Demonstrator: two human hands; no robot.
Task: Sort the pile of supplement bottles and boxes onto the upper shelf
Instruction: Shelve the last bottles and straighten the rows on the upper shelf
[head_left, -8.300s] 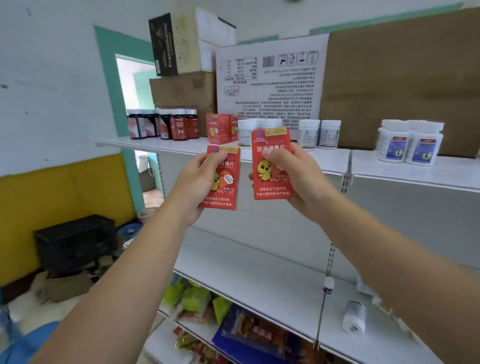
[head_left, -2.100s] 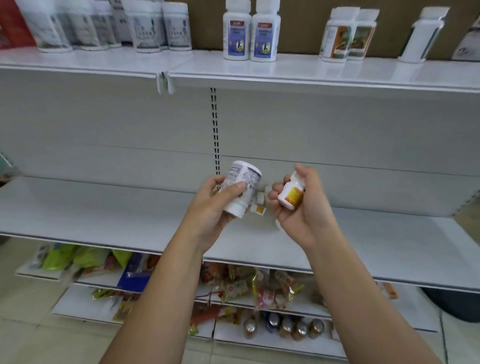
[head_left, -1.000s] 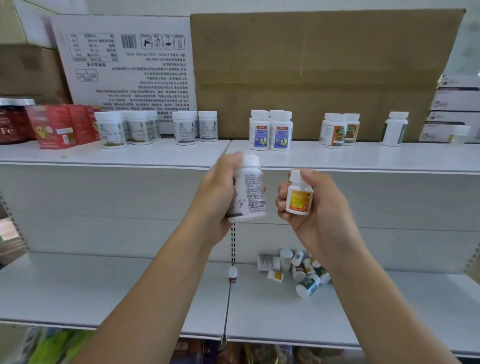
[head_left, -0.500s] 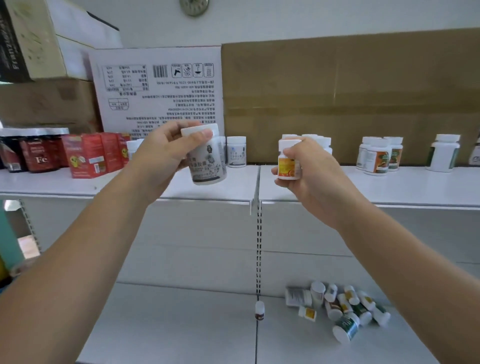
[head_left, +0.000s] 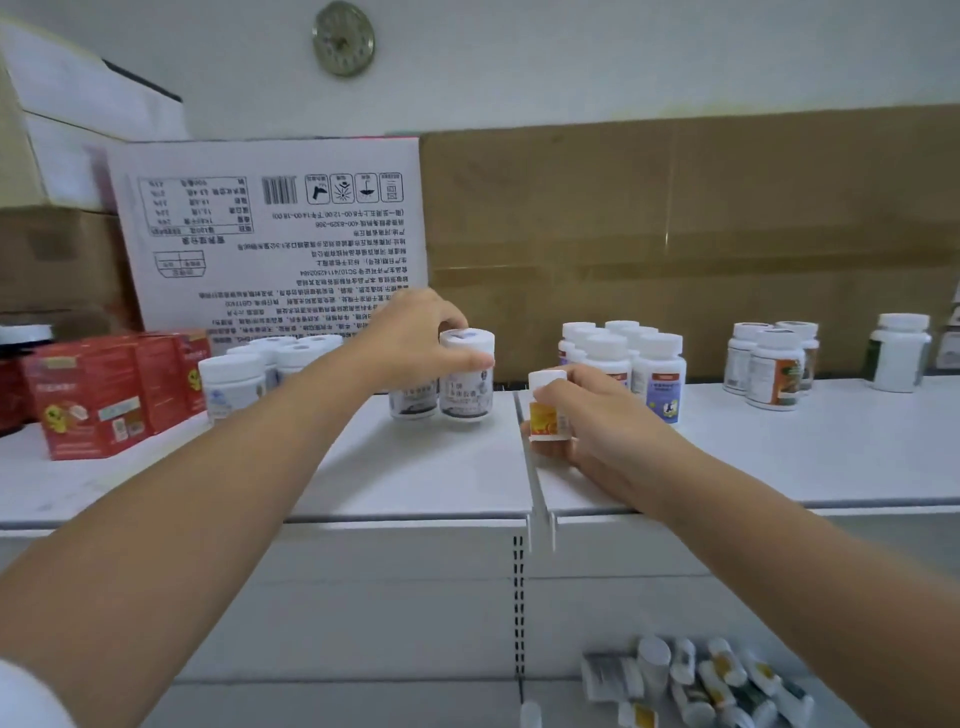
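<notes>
Head view: the left hand (head_left: 410, 332) has its grip curled over the cap of a grey-labelled white bottle (head_left: 467, 384), which stands on the upper shelf (head_left: 831, 447) just beside a matching bottle (head_left: 413, 402). The right hand (head_left: 597, 415) has its grip wrapped round a small orange-labelled bottle (head_left: 545, 410), seemingly resting on that shelf. A pile of bottles (head_left: 701, 680) lies on the lower shelf (head_left: 337, 706).

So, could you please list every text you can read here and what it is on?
"400-8329-266": upside down on the white printed cardboard carton.
"8:00-12:00" and "14:00-18:00": same carton.
White plastic bottles, red cardboard boxes, round wall clock: too blurred to read.
</notes>
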